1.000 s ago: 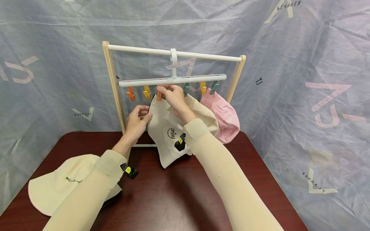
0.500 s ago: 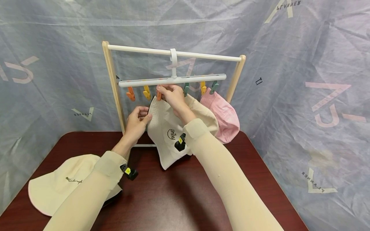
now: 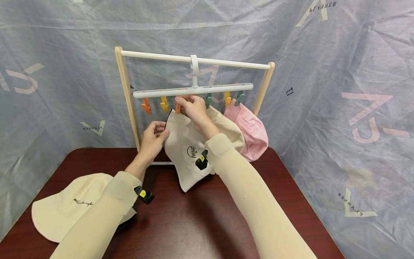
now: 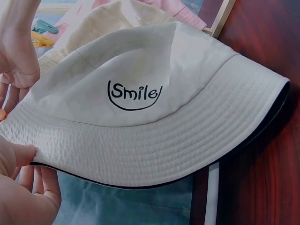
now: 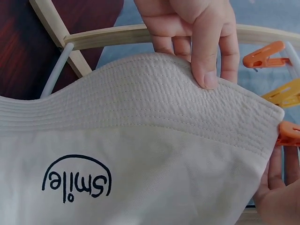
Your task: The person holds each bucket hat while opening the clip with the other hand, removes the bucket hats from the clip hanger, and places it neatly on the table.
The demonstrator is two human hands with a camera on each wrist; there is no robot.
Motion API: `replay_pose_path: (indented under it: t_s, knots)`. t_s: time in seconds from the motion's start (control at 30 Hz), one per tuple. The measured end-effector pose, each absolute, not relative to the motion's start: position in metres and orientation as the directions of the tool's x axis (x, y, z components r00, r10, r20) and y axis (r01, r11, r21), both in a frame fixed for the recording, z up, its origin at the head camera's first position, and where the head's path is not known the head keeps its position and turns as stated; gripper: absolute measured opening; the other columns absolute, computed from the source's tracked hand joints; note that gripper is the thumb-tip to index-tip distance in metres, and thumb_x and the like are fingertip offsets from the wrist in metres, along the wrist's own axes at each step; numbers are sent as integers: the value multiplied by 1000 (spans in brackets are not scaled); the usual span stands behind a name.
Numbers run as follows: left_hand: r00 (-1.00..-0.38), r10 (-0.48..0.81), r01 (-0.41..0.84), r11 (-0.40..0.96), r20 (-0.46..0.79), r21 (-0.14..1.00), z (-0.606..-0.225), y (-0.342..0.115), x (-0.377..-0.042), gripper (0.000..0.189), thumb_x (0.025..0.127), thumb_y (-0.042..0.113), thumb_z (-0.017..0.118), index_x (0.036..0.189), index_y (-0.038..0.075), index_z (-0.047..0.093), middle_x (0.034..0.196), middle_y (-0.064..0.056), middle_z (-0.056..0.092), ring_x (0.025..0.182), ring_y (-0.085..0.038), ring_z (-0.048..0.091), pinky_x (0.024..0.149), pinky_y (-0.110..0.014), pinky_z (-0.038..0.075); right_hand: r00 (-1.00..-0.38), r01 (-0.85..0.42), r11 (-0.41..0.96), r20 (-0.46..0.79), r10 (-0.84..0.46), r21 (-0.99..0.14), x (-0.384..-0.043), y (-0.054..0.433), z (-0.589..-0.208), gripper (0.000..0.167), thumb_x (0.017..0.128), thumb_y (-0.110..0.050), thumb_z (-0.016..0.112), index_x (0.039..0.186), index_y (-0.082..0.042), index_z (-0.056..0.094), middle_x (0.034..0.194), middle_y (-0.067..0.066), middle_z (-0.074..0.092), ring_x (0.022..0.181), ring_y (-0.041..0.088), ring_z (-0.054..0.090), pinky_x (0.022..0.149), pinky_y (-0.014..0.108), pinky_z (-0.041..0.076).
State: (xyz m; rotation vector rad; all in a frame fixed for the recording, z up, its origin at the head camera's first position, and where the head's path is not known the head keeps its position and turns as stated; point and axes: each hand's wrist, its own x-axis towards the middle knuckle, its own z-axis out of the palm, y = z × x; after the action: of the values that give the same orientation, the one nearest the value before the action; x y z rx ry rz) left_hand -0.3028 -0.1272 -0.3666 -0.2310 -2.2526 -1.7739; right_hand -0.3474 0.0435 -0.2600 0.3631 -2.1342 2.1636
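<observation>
A white bucket hat [image 3: 185,133] with a dark edge and the word "Smile" hangs brim-up below the hanger bar. My left hand [image 3: 152,139] pinches its brim between thumb and fingers, also plain in the left wrist view. Up at the bar, my right hand [image 3: 194,108] holds an orange clothespin [image 3: 178,107] right at the brim's upper corner. In the right wrist view that clothespin [image 5: 289,133] meets the hat's corner [image 5: 276,112]; how much cloth lies between its tips I cannot tell. Part of the hat is hidden behind my right forearm.
The white hanger [image 3: 161,93] hooks over a wood-ended rack [image 3: 124,86]. It carries another orange, yellow [image 3: 164,104] and green [image 3: 208,99] clothespins. A cream hat [image 3: 228,126] and a pink hat [image 3: 249,131] hang right. A cream hat [image 3: 71,201] lies on the dark red table [image 3: 181,223].
My left hand has sunk slightly, drawing the white hat's brim down a little near the orange clothespin. My right hand stays in place.
</observation>
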Motion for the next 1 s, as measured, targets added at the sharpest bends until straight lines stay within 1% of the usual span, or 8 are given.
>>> replay_pose_path:
  t_s: [0.07,0.23,0.43,0.57,0.73,0.9,1.0]
  knots:
    - [-954,-36,282,235,298,930,-367,-128,-303,35,108,20,65,139,5,58,127,-15,62,113,-23,61,91,-26,50,-967,-229,-23,230,-108,-973,-347,44,-260,26,104,-20,72,123,-2,74,113,11,77,102,30,75,88,31,62]
    - [-955,-34,280,226,295,933,-369,-129,-302,36,108,20,65,139,5,58,127,-15,61,113,-23,61,91,-26,50,-964,-246,8,244,-110,-969,-347,44,-260,27,105,-22,71,124,-3,75,114,11,77,91,20,74,88,32,61]
    - [-954,-31,285,208,297,936,-371,-130,-301,36,107,19,66,139,3,58,127,-16,61,113,-24,61,91,-24,50,-964,-245,17,242,-112,-969,-346,45,-260,27,105,-23,71,124,-4,75,115,11,77,93,22,75,89,32,60]
    - [-954,-28,285,206,297,936,-373,-130,-301,36,108,19,66,139,3,57,128,-16,61,115,-26,61,93,-26,50,-964,-244,20,240,-116,-970,-345,45,-260,27,105,-23,71,122,-4,75,112,10,77,92,21,75,90,33,60]
    - [-955,-29,284,208,296,936,-375,-131,-300,35,108,19,65,139,4,57,128,-15,60,116,-26,61,95,-28,50,-963,-246,23,242,-115,-969,-343,45,-259,24,105,-23,71,120,-5,76,106,7,76,91,20,74,94,38,59]
    - [-952,-28,294,198,306,935,-377,-131,-299,34,108,17,65,138,2,57,126,-15,61,113,-24,62,93,-25,49,-962,-249,16,246,-117,-968,-342,46,-259,23,105,-22,71,119,-5,76,101,5,75,94,24,74,96,40,59]
    - [-951,-27,298,192,308,935,-379,-131,-298,34,108,16,65,138,1,57,125,-15,61,111,-22,62,91,-23,49,-961,-253,10,250,-121,-967,-342,46,-259,23,105,-22,71,118,-4,76,102,8,75,97,28,74,96,42,58]
